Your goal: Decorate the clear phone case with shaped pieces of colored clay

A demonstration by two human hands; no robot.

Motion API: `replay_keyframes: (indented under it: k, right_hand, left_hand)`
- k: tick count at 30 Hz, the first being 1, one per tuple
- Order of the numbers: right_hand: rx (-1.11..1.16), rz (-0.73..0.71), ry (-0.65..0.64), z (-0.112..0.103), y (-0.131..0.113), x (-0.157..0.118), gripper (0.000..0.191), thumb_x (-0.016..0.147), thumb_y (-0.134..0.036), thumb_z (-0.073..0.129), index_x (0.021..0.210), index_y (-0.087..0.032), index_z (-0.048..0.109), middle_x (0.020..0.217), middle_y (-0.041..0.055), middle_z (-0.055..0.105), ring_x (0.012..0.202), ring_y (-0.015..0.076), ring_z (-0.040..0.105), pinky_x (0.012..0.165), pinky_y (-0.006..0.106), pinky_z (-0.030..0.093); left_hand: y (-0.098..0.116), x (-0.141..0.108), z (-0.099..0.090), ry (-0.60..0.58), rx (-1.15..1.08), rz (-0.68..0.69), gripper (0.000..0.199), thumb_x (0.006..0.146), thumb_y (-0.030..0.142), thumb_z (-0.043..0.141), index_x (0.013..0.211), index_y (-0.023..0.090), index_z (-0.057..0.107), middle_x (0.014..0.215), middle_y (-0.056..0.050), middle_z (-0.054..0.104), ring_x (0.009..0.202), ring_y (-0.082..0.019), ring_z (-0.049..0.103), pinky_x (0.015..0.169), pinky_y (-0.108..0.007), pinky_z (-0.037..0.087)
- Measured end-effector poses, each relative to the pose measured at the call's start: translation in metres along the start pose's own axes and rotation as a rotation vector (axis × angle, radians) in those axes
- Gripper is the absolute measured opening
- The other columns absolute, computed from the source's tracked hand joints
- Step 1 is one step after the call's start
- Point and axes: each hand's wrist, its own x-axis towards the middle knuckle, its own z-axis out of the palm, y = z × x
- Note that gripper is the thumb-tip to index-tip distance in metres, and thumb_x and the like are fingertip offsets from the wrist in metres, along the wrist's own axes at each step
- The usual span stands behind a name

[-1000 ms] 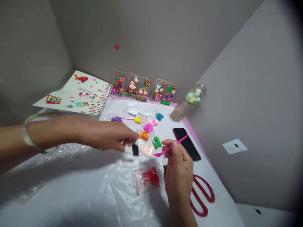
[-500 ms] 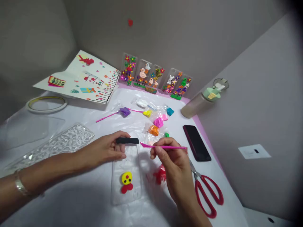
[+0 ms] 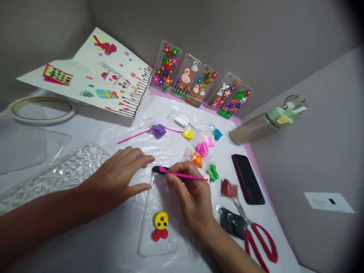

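A clear phone case (image 3: 159,199) lies on the white-covered table, with a yellow clay face (image 3: 161,220) above a red clay bow (image 3: 160,234) on its lower part. Along the case's far edge is a black clay strip (image 3: 156,169). My right hand (image 3: 192,191) grips a pink modelling tool (image 3: 189,176), whose flat tip lies over the strip and whose shaft and fingers hide the strip's right part. Just left of the strip, my left hand (image 3: 126,172) is open, thumb and fingers apart, holding nothing.
Bagged clay lumps, such as orange (image 3: 196,159) and purple (image 3: 158,131), lie beyond my hands. Red-handled scissors (image 3: 261,242), a black clay packet (image 3: 231,223), a phone (image 3: 248,179) and a bottle (image 3: 254,128) are at right. Decorated cases (image 3: 186,76) stand behind; a textured case (image 3: 57,176) lies left.
My left hand has let go of the black clay strip and spread its fingers. The pink tool has moved left onto the strip. The view has shifted, showing more packets near the scissors.
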Motion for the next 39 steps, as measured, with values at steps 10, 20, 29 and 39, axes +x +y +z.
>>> replay_keyframes:
  k: [10, 20, 29, 39]
  right_hand:
    - [-0.293, -0.142, -0.155, -0.001, 0.009, -0.006, 0.013, 0.103, -0.016, 0.052, 0.100, -0.023, 0.062, 0.091, 0.0027, 0.069, 0.080, 0.0157, 0.066, 0.070, 0.027, 0.052]
    - [-0.395, -0.228, -0.174, 0.004, 0.014, -0.004, 0.012, 0.103, -0.015, 0.051, 0.103, -0.025, 0.058, 0.090, 0.0035, 0.069, 0.076, 0.0164, 0.066, 0.068, 0.028, 0.053]
    - [-0.454, -0.303, -0.223, 0.004, 0.016, -0.005, 0.019, 0.099, -0.007, 0.050, 0.109, -0.023, 0.056, 0.095, 0.0053, 0.069, 0.082, 0.0171, 0.067, 0.072, 0.028, 0.056]
    - [-0.455, -0.333, -0.253, 0.003, 0.019, -0.007, 0.030, 0.093, -0.003, 0.052, 0.114, -0.023, 0.056, 0.101, 0.0067, 0.071, 0.089, 0.0190, 0.068, 0.076, 0.029, 0.057]
  left_hand:
    - [0.009, -0.001, 0.006, -0.013, -0.015, -0.038, 0.044, 0.090, 0.031, 0.078, 0.131, 0.029, 0.063, 0.112, -0.005, 0.066, 0.104, -0.027, 0.059, 0.090, -0.040, 0.044]
    - [0.011, 0.002, 0.004, -0.040, 0.002, -0.060, 0.040, 0.088, 0.033, 0.080, 0.125, 0.029, 0.067, 0.108, -0.004, 0.067, 0.099, -0.027, 0.060, 0.086, -0.041, 0.044]
    - [0.011, 0.000, 0.008, -0.012, 0.004, -0.071, 0.038, 0.086, 0.031, 0.081, 0.121, 0.027, 0.067, 0.107, -0.004, 0.067, 0.099, -0.029, 0.060, 0.085, -0.043, 0.043]
    - [0.009, 0.000, 0.009, 0.000, -0.004, -0.067, 0.036, 0.087, 0.033, 0.079, 0.121, 0.028, 0.067, 0.107, -0.003, 0.067, 0.098, -0.028, 0.060, 0.085, -0.041, 0.042]
